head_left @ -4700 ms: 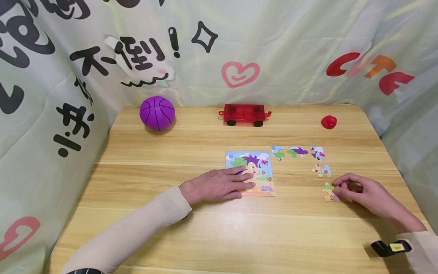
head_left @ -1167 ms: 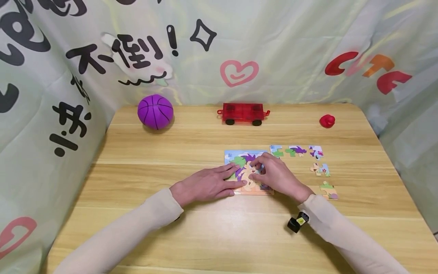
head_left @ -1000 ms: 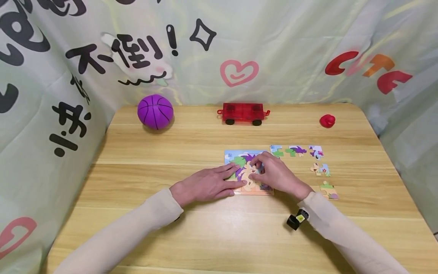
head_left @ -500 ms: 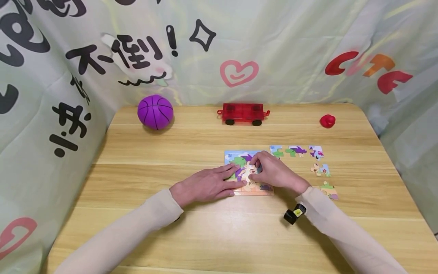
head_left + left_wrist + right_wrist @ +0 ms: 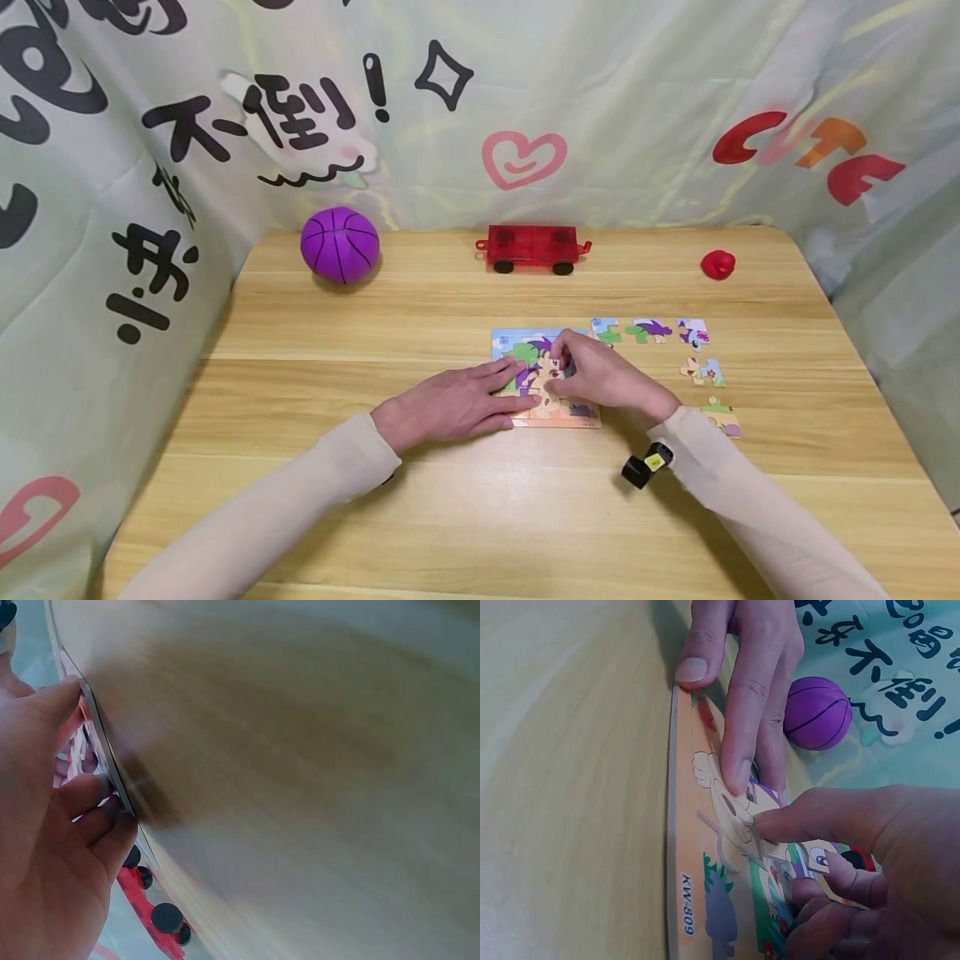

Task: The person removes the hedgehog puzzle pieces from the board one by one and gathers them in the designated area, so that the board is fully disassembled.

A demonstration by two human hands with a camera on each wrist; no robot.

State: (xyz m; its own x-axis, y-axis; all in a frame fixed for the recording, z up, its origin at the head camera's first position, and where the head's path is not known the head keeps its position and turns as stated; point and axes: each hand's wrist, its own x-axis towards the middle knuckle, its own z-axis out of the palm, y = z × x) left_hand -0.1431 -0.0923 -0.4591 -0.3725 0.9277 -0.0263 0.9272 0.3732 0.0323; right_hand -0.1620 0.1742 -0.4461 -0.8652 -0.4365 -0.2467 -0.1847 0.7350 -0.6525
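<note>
A square jigsaw puzzle board (image 5: 506, 335) with a hedgehog picture lies on the table. My left hand (image 5: 450, 404) rests on its left part with fingers stretched out, and in the right wrist view those fingertips press on the picture. From the right, my right hand (image 5: 603, 375) reaches over the board and pinches a puzzle piece (image 5: 816, 856) showing an eye between thumb and index finger. This piece is slightly tilted at the picture's middle. The board's right part is partly hidden under my right hand.
Loose puzzle pieces lie right of the board: three along the top, one (image 5: 703, 372) below and another (image 5: 723, 418) lower. Behind stand a purple ball (image 5: 341, 245), a red toy wagon (image 5: 532, 247) and a small red toy (image 5: 717, 265). A printed curtain (image 5: 615, 100) surrounds the table (image 5: 487, 517).
My right hand has left the lower-right piece, which remains there, and come left over the board. In the last second it has shifted slightly left; my left hand stays on the board.
</note>
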